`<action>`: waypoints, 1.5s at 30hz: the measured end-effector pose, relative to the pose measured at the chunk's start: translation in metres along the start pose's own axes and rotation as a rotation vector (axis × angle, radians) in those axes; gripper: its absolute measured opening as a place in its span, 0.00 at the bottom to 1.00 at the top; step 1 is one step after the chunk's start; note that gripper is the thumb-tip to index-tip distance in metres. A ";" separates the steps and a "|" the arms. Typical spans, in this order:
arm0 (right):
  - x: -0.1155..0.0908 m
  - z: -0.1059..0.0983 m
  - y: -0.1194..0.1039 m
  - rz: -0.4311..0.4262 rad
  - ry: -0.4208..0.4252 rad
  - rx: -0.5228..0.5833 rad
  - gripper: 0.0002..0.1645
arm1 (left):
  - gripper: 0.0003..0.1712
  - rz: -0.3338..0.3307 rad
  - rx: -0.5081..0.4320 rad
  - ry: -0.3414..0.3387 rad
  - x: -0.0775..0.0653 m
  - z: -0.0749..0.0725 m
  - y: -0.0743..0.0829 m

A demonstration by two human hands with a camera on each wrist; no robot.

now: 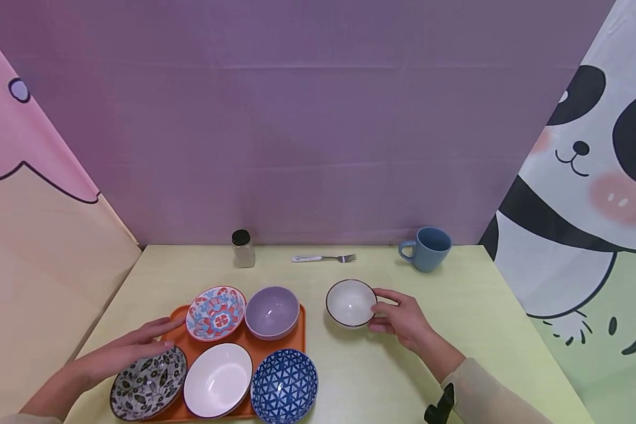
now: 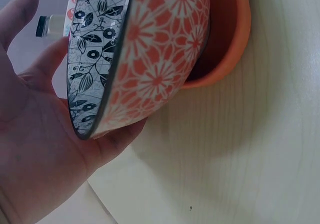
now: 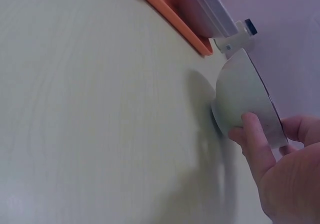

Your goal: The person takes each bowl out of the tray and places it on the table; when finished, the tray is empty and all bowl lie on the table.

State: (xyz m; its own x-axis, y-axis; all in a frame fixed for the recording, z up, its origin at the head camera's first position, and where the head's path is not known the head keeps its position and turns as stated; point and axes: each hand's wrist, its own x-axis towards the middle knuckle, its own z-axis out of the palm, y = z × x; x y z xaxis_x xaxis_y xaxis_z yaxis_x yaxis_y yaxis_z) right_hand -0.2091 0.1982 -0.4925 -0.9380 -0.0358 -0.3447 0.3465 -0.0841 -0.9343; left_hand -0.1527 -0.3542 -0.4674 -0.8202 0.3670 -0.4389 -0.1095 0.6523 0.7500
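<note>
My right hand [image 1: 400, 321] pinches the right rim of a small white bowl with a dark rim [image 1: 348, 301], thumb at the edge and fingers against its outer side. In the right wrist view the white bowl [image 3: 245, 93] is tilted just above the table or touching it; I cannot tell which. Beside the black-and-white patterned bowl [image 1: 145, 388] is my left hand [image 1: 116, 356], fingers extended along its far outer side. The left wrist view shows this patterned bowl [image 2: 160, 58] with a red floral outside, and the left thumb raised off the rim.
An orange tray [image 1: 301, 330] holds several bowls: a red-and-blue patterned one [image 1: 216, 313], a purple one [image 1: 272, 312], a plain white one [image 1: 218, 380] and a blue patterned one [image 1: 284, 386]. Behind stand a black-capped jar [image 1: 243, 250], a fork [image 1: 323, 258] and a blue mug [image 1: 429, 250].
</note>
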 end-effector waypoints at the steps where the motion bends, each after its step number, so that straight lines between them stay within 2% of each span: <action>1: 0.000 0.000 0.001 0.001 0.000 -0.001 0.31 | 0.36 -0.004 0.003 -0.001 0.000 0.000 0.001; 6: 0.001 -0.003 0.004 0.004 -0.017 -0.002 0.32 | 0.38 -0.015 0.023 0.018 0.002 0.001 0.002; 9: 0.001 -0.006 0.006 -0.001 -0.049 -0.004 0.34 | 0.38 0.014 0.019 0.054 0.002 -0.002 -0.001; 13: 0.000 -0.012 0.008 -0.010 -0.090 -0.019 0.34 | 0.39 0.025 -0.036 0.096 0.000 -0.008 -0.008; 15: -0.001 -0.014 0.008 -0.025 -0.105 -0.062 0.34 | 0.39 0.009 -0.084 0.106 -0.001 -0.012 -0.012; 18: -0.003 -0.018 0.004 -0.076 -0.108 -0.190 0.34 | 0.41 -0.010 -0.163 0.109 0.000 -0.014 -0.017; 20: -0.005 -0.020 -0.001 -0.144 -0.095 -0.333 0.34 | 0.43 -0.017 -0.196 0.115 0.001 -0.014 -0.018; 24: -0.011 -0.018 -0.016 -0.300 -0.060 -0.602 0.32 | 0.45 -0.018 -0.216 0.135 0.003 -0.013 -0.018; 27: -0.015 -0.014 -0.029 -0.399 -0.063 -0.701 0.30 | 0.46 -0.026 -0.222 0.147 0.004 -0.013 -0.020; 31: -0.018 -0.003 -0.041 -0.445 -0.110 -0.695 0.31 | 0.47 -0.030 -0.234 0.152 0.007 -0.014 -0.024; 36: -0.017 0.015 -0.044 -0.411 -0.197 -0.622 0.35 | 0.48 -0.044 -0.229 0.156 0.012 -0.016 -0.028; 41: -0.015 0.039 -0.043 -0.360 -0.271 -0.543 0.36 | 0.49 -0.041 -0.202 0.153 0.017 -0.018 -0.030; 45: -0.013 0.058 -0.041 -0.331 -0.315 -0.530 0.38 | 0.49 -0.049 -0.195 0.162 0.021 -0.018 -0.032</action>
State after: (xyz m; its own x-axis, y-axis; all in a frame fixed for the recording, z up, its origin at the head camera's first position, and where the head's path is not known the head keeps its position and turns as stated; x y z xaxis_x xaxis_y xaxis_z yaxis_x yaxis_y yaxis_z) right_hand -0.2111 0.1439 -0.4439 -0.9202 -0.3856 -0.0667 -0.0810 0.3543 -0.9316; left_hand -0.1770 -0.3793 -0.4918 -0.8886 0.2168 -0.4042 -0.2451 0.5204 0.8180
